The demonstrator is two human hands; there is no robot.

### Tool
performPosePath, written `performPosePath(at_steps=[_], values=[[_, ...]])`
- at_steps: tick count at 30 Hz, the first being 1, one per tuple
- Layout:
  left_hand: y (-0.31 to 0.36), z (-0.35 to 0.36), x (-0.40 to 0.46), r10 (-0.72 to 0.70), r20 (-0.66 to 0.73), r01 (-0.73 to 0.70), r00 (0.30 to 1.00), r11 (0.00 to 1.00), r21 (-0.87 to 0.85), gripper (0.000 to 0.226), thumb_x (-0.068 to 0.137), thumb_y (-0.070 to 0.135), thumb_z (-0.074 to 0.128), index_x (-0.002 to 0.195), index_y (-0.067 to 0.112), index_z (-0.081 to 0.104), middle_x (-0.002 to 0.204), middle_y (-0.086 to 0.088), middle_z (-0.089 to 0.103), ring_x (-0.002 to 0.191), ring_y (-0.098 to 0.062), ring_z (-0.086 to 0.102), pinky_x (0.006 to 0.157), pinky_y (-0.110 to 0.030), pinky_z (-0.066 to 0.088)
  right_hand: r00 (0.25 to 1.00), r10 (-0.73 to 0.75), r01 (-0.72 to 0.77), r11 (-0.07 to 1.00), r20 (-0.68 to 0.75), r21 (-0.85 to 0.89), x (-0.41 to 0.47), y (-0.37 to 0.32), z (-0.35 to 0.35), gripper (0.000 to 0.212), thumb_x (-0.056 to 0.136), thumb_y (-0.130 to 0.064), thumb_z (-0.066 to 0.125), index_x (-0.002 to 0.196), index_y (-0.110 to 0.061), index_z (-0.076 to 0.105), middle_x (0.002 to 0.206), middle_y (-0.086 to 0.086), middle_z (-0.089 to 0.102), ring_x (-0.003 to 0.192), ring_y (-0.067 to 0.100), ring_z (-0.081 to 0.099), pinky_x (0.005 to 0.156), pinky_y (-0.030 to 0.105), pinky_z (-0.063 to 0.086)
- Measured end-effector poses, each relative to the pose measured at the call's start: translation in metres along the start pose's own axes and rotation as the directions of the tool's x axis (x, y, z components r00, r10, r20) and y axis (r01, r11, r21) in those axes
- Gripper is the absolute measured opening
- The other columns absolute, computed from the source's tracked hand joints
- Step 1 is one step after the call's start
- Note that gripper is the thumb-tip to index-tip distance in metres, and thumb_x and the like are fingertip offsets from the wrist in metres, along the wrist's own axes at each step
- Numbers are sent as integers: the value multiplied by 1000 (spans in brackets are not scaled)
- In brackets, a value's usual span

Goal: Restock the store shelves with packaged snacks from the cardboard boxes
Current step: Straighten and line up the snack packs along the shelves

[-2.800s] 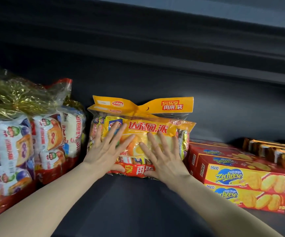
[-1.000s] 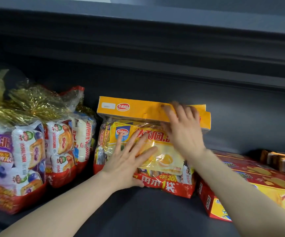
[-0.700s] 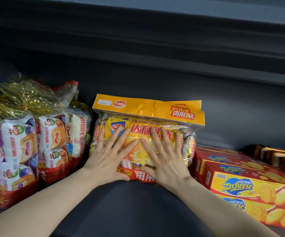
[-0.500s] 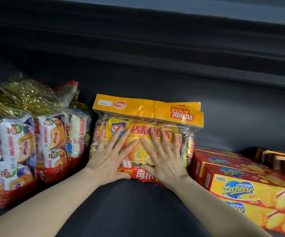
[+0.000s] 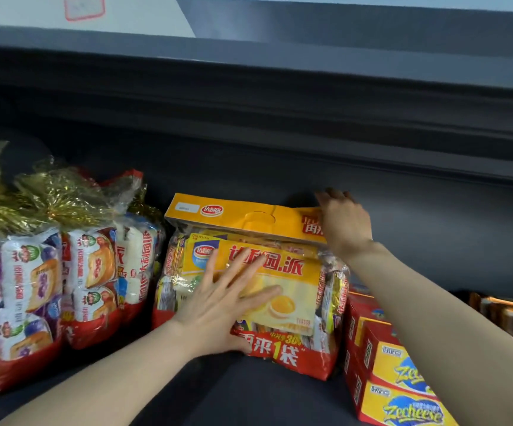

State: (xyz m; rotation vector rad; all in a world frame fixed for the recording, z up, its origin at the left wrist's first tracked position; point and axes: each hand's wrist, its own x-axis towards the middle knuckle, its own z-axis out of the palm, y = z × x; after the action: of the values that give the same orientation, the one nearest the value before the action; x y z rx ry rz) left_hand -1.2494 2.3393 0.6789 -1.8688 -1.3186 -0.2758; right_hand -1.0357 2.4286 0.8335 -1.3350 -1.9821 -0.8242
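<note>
The yellow snack bag stood on the shelf between tinsel-topped packs and Zecheese boxes; left hand pressed it with fingers spread, right hand gripped its header corner

1. A shop: a dark grey display shelf with another shelf's front edge overhead.
2. Packaged snacks fill it: multipack bags toward its left edge, identical stacked Zecheese boxes toward its right.
</note>
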Motion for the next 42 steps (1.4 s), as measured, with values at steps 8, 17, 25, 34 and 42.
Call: performPosePath(at_steps=[8, 17, 25, 34, 42], values=[[7, 11, 6, -58, 73, 65, 996, 994, -90, 112, 75, 75, 61, 152, 47, -15, 162, -6, -28, 146, -32, -31, 107, -78, -4, 989, 134, -132, 991, -67, 34, -2, 4, 17, 24, 94, -1, 53, 109, -12, 68, 105, 12, 70, 95, 35, 65, 67, 36, 44], [-25, 16, -18, -66, -4, 66, 998, 996, -53, 130, 62, 91, 53, 159, 24, 0, 165, -16, -11, 152, -37, -10, 110, -76, 9, 982, -178, 172, 981, -66, -86, -123, -57, 41, 84, 92, -76, 31, 160, -28, 18, 167, 15, 10, 152, 44, 12, 112, 72, 18], [-39, 37, -11, -30, 13, 31, 999, 994, -107, 131, 60, 93, 52, 159, 27, -4, 165, -16, -13, 151, -40, -9, 109, -77, 4, 971, -172, 213, 939, 169, -269, -135, -50, 70, 105, 79, -91, 25, 161, -29, 1, 168, 16, -5, 153, 43, -4, 111, 77, 5], [-37, -12, -41, -39, 142, 54, 989, 993, -100, 97, 93, 42, 60, 157, 29, -12, 162, -11, -26, 148, -36, -26, 116, -66, -6, 968, 8, 29, 989, 250, -144, -154, -85, 19, 86, 93, -67, 46, 161, -35, 5, 169, 6, -6, 153, 33, -15, 121, 63, 1], [-54, -79, -124, -3, -265, -26, 964, 994, -104, 49, 87, 10, 64, 135, 11, 57, 145, -16, 51, 147, -37, 27, 121, -55, 17, 999, -27, 25, 997, -19, -68, -162, -153, -35, 68, 100, -53, 42, 158, -20, 27, 164, 16, 22, 151, 42, 14, 115, 65, 20]])
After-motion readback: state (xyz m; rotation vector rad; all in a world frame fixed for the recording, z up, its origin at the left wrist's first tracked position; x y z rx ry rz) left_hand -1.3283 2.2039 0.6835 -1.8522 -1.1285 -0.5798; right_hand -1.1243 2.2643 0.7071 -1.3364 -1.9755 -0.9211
